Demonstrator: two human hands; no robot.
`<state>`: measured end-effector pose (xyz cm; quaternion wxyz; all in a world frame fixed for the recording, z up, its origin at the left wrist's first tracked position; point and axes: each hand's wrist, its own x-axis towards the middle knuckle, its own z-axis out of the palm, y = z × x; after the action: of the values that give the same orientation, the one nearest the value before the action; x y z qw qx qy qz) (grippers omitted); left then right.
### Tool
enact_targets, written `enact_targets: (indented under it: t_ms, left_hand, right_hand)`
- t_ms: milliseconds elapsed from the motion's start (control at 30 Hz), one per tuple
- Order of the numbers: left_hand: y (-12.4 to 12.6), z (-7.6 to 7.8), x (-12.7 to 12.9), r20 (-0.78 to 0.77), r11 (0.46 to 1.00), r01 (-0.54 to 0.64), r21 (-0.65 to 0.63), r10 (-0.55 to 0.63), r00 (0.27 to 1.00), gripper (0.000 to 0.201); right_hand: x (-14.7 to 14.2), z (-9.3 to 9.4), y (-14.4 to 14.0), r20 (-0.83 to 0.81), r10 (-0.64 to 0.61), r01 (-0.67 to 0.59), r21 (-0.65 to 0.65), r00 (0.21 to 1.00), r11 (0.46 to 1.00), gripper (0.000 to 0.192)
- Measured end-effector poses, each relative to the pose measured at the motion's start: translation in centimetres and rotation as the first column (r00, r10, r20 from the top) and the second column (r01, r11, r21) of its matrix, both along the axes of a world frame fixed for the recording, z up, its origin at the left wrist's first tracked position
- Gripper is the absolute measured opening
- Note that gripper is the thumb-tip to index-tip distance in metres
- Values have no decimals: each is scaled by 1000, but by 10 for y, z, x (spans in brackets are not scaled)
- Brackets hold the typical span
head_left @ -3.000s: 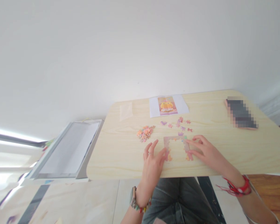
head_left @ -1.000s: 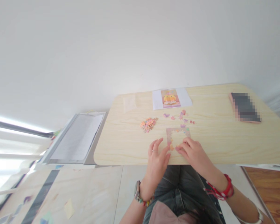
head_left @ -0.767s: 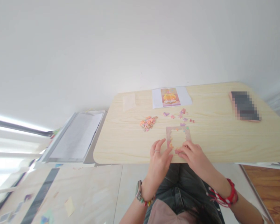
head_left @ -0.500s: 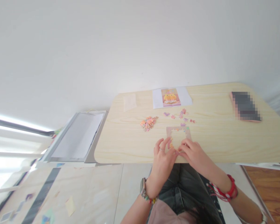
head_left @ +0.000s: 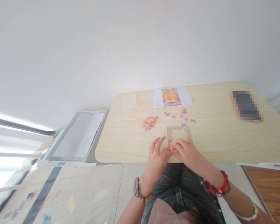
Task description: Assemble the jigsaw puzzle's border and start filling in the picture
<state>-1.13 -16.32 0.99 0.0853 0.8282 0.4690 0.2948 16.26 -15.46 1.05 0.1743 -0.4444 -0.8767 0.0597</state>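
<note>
Left hand, fingers spread, touches the jigsaw border at seven o'clock; right hand bunches near six, any pinch hidden.

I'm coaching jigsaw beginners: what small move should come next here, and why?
Probably press gently on the frame at its near-left corner, since the left hand and right hand come together there. They partly cover that corner, so its fit can't be judged.
</note>
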Motion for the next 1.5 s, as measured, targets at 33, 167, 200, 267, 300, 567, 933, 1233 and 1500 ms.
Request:
enact_targets:
  t_ms: [33,167,200,267,300,567,933,1233,1500]
  left_hand:
    - [0,0,0,-3,1000,-4,4,4,1000,10]
    - [2,-1,0,-16,1000,-17,17,17,1000,11]
    - [2,-1,0,-17,1000,-19,17,19,1000,11]
    - [2,-1,0,-19,1000,-22,15,22,1000,11]
    - [2,-2,-1,-20,1000,-24,12,24,1000,11]
    - [2,-4,-2,-26,1000,-24,-2,24,999,11]
    - [1,-3,0,12,999,-26,-19,26,1000,14]
    - [-4,-8,2,20,996,-74,44,74,997,19]
    - [-3,-6,2,63,998,-58,-7,58,996,18]
  right_hand:
    - [-1,0,1,-6,-3,3,1,1000,1000,7]
    - [-1,0,3,-26,-8,8,-6,1000,1000,5]
    - [-1,1,3,-31,-9,9,-12,999,1000,4]
    - [-1,2,3,-42,-11,10,-27,999,1000,3]
    - [-1,2,4,-50,-12,10,-36,999,999,3]
    - [0,6,2,-114,-16,10,-50,993,999,9]
    - [1,-1,0,-149,-4,-3,-47,989,999,20]
    - [2,-3,-4,-98,-9,13,47,995,999,24]
    - [10,2,-2,-186,-35,31,-23,982,999,21]
